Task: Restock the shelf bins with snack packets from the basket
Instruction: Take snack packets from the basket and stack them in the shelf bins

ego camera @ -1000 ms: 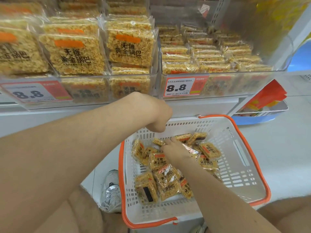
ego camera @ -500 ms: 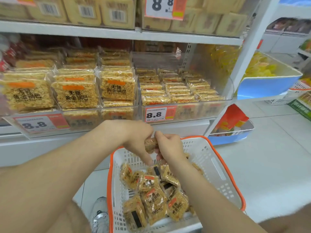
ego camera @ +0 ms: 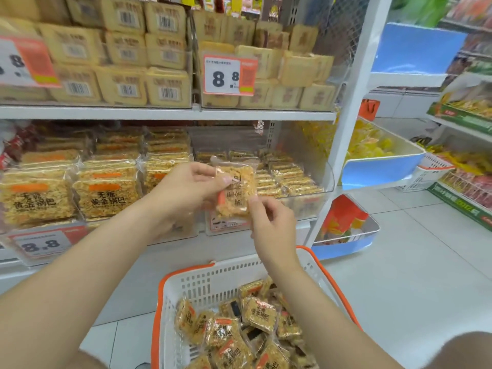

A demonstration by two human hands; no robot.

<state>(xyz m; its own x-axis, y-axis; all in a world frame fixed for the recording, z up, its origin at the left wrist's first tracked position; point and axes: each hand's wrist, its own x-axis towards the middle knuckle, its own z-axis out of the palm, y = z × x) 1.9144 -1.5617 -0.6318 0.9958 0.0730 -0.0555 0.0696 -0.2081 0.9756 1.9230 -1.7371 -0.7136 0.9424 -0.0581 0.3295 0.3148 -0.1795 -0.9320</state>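
Clear film wraps the rice-cracker packet (ego camera: pixel 235 191), held just in front of the acrylic shelf bin (ego camera: pixel 316 203). Our left hand (ego camera: pixel 186 187) pinches its upper edge and our right hand (ego camera: pixel 271 222) its lower corner. We judge this the transfer step; next, seat it among the bin's rows. The basket (ego camera: pixel 202 282) waits below the bin.

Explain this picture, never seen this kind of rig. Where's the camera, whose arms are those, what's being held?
There is no machine here. A person works with bare hands, and a single wide-angle camera worn on the head looks forward and down, so the arms come in from the bottom edge. The left hand and right hand both pinch one clear snack packet, held up in front of a clear shelf bin that holds rows of similar packets. Lower down, a white basket with an orange rim holds more loose packets of the same kind. A price tag on the shelf above reads 8.8.
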